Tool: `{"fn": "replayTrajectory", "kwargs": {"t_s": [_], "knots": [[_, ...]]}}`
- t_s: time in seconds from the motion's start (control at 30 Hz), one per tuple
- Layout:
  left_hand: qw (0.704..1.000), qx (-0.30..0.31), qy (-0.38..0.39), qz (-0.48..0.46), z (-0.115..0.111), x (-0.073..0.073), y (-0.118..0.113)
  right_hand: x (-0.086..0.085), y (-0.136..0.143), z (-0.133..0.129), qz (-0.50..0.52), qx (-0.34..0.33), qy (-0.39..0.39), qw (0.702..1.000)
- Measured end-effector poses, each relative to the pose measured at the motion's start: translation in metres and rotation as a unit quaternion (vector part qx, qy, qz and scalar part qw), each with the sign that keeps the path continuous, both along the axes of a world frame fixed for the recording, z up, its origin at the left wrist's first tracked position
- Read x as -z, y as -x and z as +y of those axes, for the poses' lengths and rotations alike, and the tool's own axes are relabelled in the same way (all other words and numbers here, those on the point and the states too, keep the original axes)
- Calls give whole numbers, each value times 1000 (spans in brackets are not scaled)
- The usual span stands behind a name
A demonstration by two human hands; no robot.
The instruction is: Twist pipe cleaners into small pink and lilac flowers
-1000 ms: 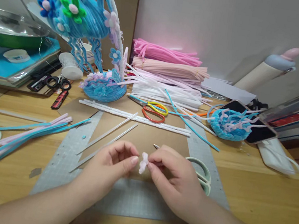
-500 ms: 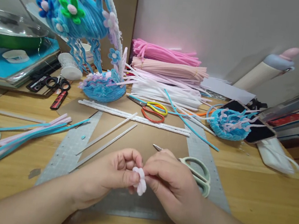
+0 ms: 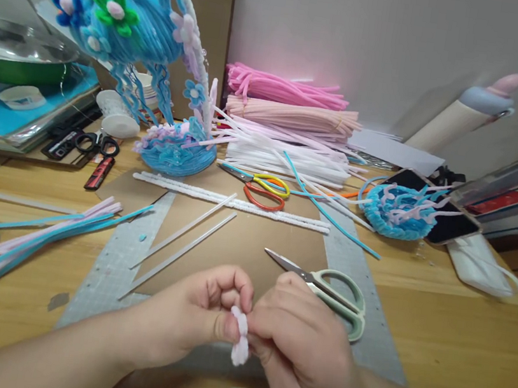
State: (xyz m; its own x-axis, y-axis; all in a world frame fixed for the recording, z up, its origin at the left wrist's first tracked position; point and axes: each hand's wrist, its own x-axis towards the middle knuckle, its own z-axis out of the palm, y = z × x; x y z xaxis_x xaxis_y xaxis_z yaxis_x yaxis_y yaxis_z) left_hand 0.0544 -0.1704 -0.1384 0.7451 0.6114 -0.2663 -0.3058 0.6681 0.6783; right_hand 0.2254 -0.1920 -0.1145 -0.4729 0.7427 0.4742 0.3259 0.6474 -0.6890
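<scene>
Between my two hands is a small pale pink pipe-cleaner flower [image 3: 241,339], seen nearly edge-on. My left hand [image 3: 203,318] pinches its petals between thumb and fingers. From the other side, my right hand [image 3: 300,347] closes its fingertips at the flower's middle; what exactly they grip is hidden behind the fingers. Just beyond my right hand lie scissors with pale green handles [image 3: 345,296], on the brown board [image 3: 220,265]. Two clear glue sticks [image 3: 177,256] rest ahead of my left hand.
A blue pipe-cleaner model with flowers [image 3: 132,28] stands at back left. Bundles of pink and white pipe cleaners [image 3: 294,115] lie by the wall. Red-and-yellow-handled scissors [image 3: 266,192], a blue woven piece [image 3: 398,210] and loose strips [image 3: 51,235] lie around the grey cutting mat [image 3: 97,280].
Both hands have come slightly lower and nearer with the flower, which is turned more edge-on. The green-handled scissors' blades show more now. The camera view has shifted a little.
</scene>
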Motion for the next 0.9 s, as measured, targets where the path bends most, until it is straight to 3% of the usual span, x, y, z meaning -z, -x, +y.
{"fn": "replayTrajectory", "kwargs": {"t_s": [0.23, 0.37, 0.53, 0.67, 0.77, 0.83, 0.9], "knots": [[1000, 7, -7, 3, 1, 1, 2, 3, 1, -5, 15, 19, -1, 1000], [996, -46, -58, 49, 5, -10, 4, 10, 0, 6, 70, 6, 126, 990], [986, -118, -74, 96, 8, -19, 6, 18, 3, 19, 220, 17, 367, 904], [971, -145, -93, 168, 8, -18, 4, 23, 5, 20, 226, -16, 434, 872], [959, -165, -94, 208, 6, -16, 1, 27, 3, 16, 191, 54, 398, 896], [951, -190, -94, 225, 6, -16, 0, 30, 1, 12, 170, 118, 309, 928], [939, -221, -106, 241, 5, -17, -1, 30, 0, 9, 153, 142, 226, 951]]}}
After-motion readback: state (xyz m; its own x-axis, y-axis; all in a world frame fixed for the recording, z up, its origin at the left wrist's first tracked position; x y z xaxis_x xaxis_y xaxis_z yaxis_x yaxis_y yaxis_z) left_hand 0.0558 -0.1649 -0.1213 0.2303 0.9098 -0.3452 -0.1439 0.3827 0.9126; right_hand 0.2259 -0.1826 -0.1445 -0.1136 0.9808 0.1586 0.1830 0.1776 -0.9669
